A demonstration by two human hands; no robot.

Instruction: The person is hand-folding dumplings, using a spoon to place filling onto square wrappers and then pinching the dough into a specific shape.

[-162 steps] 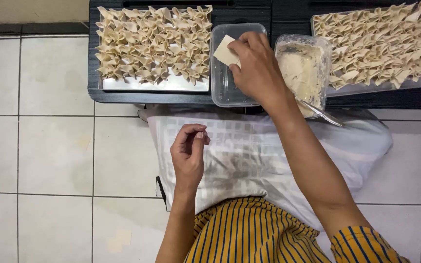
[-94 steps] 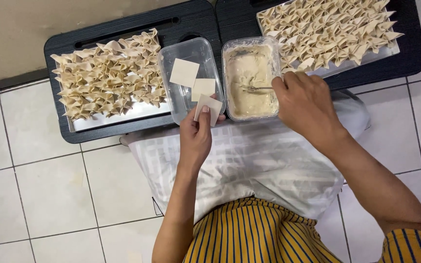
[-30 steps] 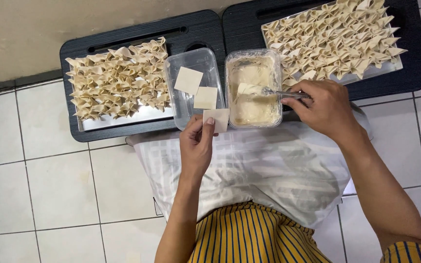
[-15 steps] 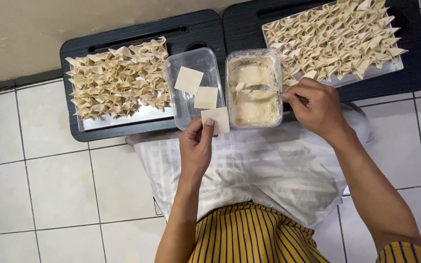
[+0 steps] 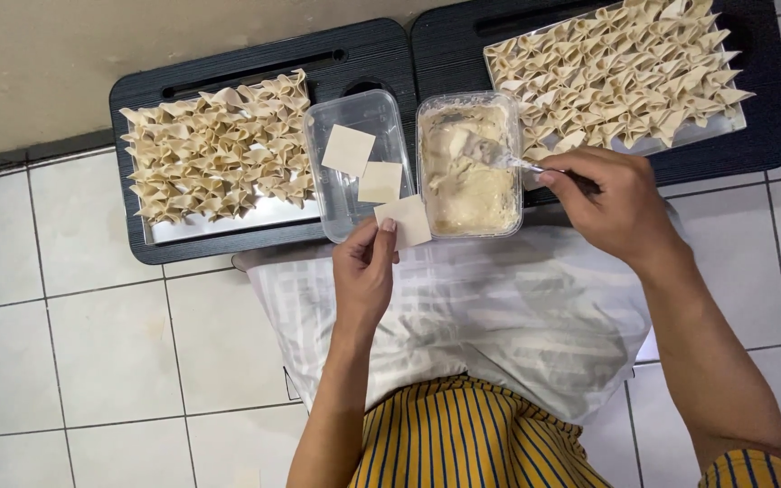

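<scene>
Beyond the white cloth (image 5: 463, 316), two black trays (image 5: 255, 72) carry folded dumplings. Nearer the cloth stand two clear tubs (image 5: 341, 122): one holds two wrappers, one filling (image 5: 472, 185). The right hand (image 5: 612, 208) grips a spoon (image 5: 494, 155); the left hand (image 5: 363, 276) pinches a third wrapper (image 5: 404, 221).

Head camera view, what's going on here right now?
A person seated on a tiled floor holds a square wrapper in the left hand. The right hand dips a spoon into a tub of pale filling. Two more wrappers lie in a clear tub, with folded dumplings on trays alongside.
</scene>
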